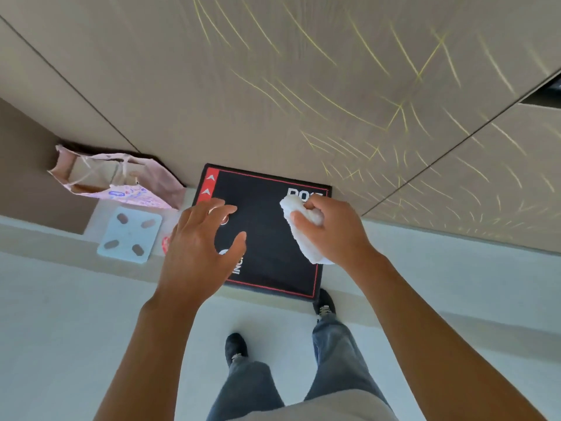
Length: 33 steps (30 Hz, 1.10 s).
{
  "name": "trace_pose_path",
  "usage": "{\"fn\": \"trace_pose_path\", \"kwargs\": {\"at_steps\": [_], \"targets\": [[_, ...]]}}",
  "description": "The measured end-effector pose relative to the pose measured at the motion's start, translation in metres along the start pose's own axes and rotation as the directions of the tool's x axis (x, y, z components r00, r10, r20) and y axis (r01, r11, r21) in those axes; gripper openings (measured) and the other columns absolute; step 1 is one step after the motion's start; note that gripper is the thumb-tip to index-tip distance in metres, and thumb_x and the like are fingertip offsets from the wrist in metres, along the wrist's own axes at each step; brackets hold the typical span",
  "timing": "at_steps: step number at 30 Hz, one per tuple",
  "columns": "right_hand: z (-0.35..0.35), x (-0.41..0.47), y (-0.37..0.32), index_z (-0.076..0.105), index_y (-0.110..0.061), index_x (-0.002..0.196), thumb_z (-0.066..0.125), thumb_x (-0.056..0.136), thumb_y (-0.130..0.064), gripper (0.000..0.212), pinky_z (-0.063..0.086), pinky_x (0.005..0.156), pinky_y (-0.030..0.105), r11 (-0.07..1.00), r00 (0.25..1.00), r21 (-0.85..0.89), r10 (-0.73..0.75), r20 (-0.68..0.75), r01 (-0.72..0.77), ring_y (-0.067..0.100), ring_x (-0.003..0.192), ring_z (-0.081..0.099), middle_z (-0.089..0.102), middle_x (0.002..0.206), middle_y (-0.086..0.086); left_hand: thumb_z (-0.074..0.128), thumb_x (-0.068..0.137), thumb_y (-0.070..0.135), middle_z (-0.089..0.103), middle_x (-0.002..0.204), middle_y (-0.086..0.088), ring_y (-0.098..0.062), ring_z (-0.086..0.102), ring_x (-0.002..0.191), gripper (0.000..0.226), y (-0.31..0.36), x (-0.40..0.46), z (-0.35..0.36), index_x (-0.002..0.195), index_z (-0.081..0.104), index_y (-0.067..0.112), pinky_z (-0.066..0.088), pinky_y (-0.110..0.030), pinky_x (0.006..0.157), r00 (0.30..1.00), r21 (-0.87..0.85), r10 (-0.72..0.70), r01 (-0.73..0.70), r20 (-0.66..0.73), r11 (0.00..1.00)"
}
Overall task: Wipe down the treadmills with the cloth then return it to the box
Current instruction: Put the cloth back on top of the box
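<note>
Pale grey floor [76,329] meets a beige panelled wall [273,86] across the upper frame. One black box with red border lines [270,238] stands at centre against the wall; its white lettering is partly hidden, reading "INC" by my left hand and what looks like "PO" at its top right. One pink paper bag [121,180] lies at left, with one white square scale [130,235] below it. My left hand [197,244] hovers over the box's left side, fingers spread, holding nothing. My right hand [331,229] grips the one crumpled white cloth [303,235] over the box's right side. My two dark shoes [236,347] stand below.
</note>
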State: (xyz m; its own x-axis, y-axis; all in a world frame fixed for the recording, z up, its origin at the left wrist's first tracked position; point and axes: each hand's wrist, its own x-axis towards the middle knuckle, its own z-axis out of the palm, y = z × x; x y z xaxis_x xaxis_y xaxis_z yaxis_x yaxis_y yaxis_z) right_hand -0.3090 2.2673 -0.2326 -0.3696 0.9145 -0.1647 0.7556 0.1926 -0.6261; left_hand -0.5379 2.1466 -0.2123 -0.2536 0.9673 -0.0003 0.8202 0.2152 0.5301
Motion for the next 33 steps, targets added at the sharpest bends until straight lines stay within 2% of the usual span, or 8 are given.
{"fn": "trace_pose_path", "kwargs": {"at_steps": [3,7,14,19,22,30,33], "targets": [[0.027,-0.015,-0.013,0.060,-0.023,0.083,0.061,0.096,-0.046,0.027,0.047,0.063,0.028,0.995,0.995,-0.003,0.097,-0.017,-0.097,0.009,0.071,0.061,0.064,0.073,-0.007,0.061,0.091,0.048,0.059,0.147,0.000,-0.024,0.054,0.134,0.049,-0.024,0.005,-0.005,0.133,0.064,0.022,0.048,-0.047,0.111,0.995,-0.011,0.086,-0.085,0.051,0.996],[0.056,-0.031,-0.020,0.057,-0.023,0.083,0.060,0.098,-0.046,0.027,0.044,0.064,0.027,0.979,0.979,0.008,0.203,-0.036,-0.203,0.011,0.073,0.060,0.062,0.075,-0.007,0.057,0.093,0.049,0.060,0.143,0.002,-0.023,0.054,0.135,0.047,-0.056,0.004,0.004,0.130,0.064,0.022,0.048,-0.052,0.111,0.975,-0.026,0.185,-0.183,0.126,0.983],[0.111,-0.035,0.010,0.051,-0.023,0.078,0.056,0.097,-0.048,0.032,0.043,0.062,0.028,0.958,0.957,0.000,0.286,-0.055,-0.286,0.015,0.071,0.059,0.060,0.071,-0.005,0.062,0.089,0.047,0.060,0.144,0.005,-0.020,0.053,0.136,0.049,-0.085,-0.012,0.064,0.133,0.064,0.025,0.043,-0.046,0.115,0.968,-0.070,0.157,-0.145,0.198,0.987],[0.176,-0.024,0.072,0.054,-0.024,0.082,0.053,0.099,-0.050,0.031,0.043,0.061,0.026,0.971,0.976,-0.103,0.212,-0.043,-0.216,0.015,0.070,0.058,0.059,0.075,-0.005,0.059,0.090,0.051,0.059,0.143,0.009,-0.017,0.053,0.134,0.049,-0.123,-0.018,0.149,0.132,0.064,0.029,0.050,-0.047,0.111,0.966,-0.086,0.149,-0.133,0.213,0.987],[0.221,-0.015,0.115,0.053,-0.024,0.083,0.054,0.099,-0.050,0.030,0.043,0.061,0.026,0.976,0.984,-0.129,0.173,-0.033,-0.176,0.013,0.068,0.056,0.056,0.076,-0.007,0.055,0.090,0.052,0.056,0.144,0.010,-0.015,0.050,0.136,0.050,-0.146,-0.021,0.205,0.134,0.063,0.029,0.049,-0.048,0.112,0.964,-0.084,0.130,-0.113,0.233,0.990],[0.320,0.032,0.209,0.056,-0.027,0.085,0.055,0.099,-0.051,0.028,0.044,0.061,0.023,0.978,0.988,-0.140,0.151,-0.044,-0.156,0.011,0.069,0.058,0.058,0.076,-0.010,0.070,0.093,0.044,0.054,0.145,0.014,-0.011,0.045,0.137,0.045,-0.199,0.000,0.336,0.136,0.062,0.031,0.048,-0.045,0.112,0.974,-0.088,0.069,-0.051,0.215,0.995],[0.350,0.055,0.241,0.060,-0.030,0.092,0.054,0.101,-0.054,0.026,0.050,0.067,0.023,0.979,0.991,-0.156,0.128,-0.050,-0.134,0.011,0.074,0.061,0.062,0.084,-0.014,0.071,0.092,0.043,0.055,0.143,0.015,-0.009,0.046,0.136,0.045,-0.217,0.017,0.385,0.135,0.062,0.033,0.049,-0.045,0.112,0.982,-0.115,0.076,-0.057,0.172,0.992]]}}
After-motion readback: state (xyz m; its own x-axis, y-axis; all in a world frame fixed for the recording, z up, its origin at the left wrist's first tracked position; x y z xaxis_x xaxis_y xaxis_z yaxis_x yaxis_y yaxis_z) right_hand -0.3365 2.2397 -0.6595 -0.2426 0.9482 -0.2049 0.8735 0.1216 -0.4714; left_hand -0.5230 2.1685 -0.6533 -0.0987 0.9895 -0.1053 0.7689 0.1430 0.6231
